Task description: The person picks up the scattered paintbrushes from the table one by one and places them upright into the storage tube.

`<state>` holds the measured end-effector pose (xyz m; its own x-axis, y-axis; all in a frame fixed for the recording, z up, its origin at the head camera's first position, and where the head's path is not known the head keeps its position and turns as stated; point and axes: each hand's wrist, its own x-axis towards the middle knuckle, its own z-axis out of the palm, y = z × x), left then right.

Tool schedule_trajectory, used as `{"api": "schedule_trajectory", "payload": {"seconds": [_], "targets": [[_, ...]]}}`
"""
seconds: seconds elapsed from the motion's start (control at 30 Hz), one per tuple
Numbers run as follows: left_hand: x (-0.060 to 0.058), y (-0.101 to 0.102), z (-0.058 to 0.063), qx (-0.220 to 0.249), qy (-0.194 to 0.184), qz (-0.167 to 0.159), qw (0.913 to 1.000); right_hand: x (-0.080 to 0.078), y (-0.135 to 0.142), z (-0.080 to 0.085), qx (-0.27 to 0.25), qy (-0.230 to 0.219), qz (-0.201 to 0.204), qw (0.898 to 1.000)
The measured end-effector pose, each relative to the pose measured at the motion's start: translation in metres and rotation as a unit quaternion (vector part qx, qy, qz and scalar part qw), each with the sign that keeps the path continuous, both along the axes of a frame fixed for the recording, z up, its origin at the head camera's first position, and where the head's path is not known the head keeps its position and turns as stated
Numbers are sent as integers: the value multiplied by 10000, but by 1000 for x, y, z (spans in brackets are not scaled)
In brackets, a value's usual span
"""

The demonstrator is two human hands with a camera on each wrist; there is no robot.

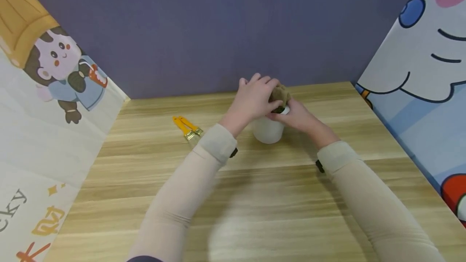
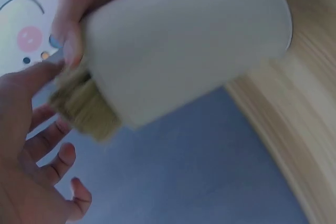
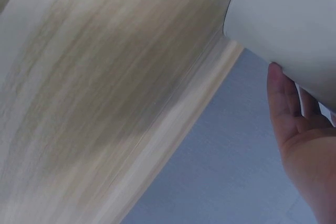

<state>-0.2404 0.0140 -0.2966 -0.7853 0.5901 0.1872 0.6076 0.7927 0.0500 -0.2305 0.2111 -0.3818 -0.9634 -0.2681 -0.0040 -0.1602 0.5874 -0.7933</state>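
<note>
A white cylindrical container point(image 1: 268, 129) stands over the back part of the wooden table. Bunched brown fuzzy cloth point(image 2: 86, 103) sticks out of its mouth. My left hand point(image 1: 255, 98) is at the mouth, with thumb and index finger on either side of the cloth; the other fingers point(image 2: 65, 156) are spread and loosely bent. My right hand point(image 1: 299, 115) grips the container near its rim, thumb at the mouth and fingers point(image 3: 283, 90) against the far side. Whatever lies deeper in the container is hidden by its wall.
Two flat paintbrushes with orange handles point(image 1: 181, 124) lie on the table point(image 1: 153, 173) left of my left forearm. A dark blue-grey panel point(image 1: 218, 31) rises behind the table. Cartoon-printed sheets point(image 1: 36, 124) stand along both sides.
</note>
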Motion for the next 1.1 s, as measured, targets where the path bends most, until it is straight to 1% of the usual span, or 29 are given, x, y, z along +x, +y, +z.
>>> {"api": "schedule_trajectory", "payload": {"seconds": [0.1, 0.2, 0.27, 0.33, 0.43, 0.53, 0.6, 0.8, 0.93, 1.1], "targets": [[-1, -14, 9, 425, -83, -29, 9991, 1, -1, -1, 85, -40, -97, 9999], [-4, -34, 17, 815, -50, -23, 9967, 1, -1, 0, 167, -35, -226, 9996], [-8, -50, 21, 945, -76, -24, 9955, -1, -2, -1, 170, 4, -288, 9994], [-14, -70, 22, 991, -181, -18, 9949, -1, -2, -1, 185, 16, -328, 9993], [-22, -102, 19, 877, -411, -16, 9953, -2, -3, 0, 244, -33, -363, 9990], [-29, -135, 9, 638, -664, -21, 9958, -1, -3, 1, 330, -131, -411, 9985], [-33, -156, 0, 375, -818, -18, 9959, 0, -2, 1, 360, -153, -437, 9983], [-36, -206, -32, -494, -1246, 2, 9910, 1, 0, 4, 369, -159, -448, 9982], [-33, -227, -52, -834, -1450, 5, 9859, 0, -1, 6, 346, -136, -456, 9983], [-25, -238, -76, -1291, -1542, -7, 9796, 0, -2, 4, 285, -144, -415, 9986]]}}
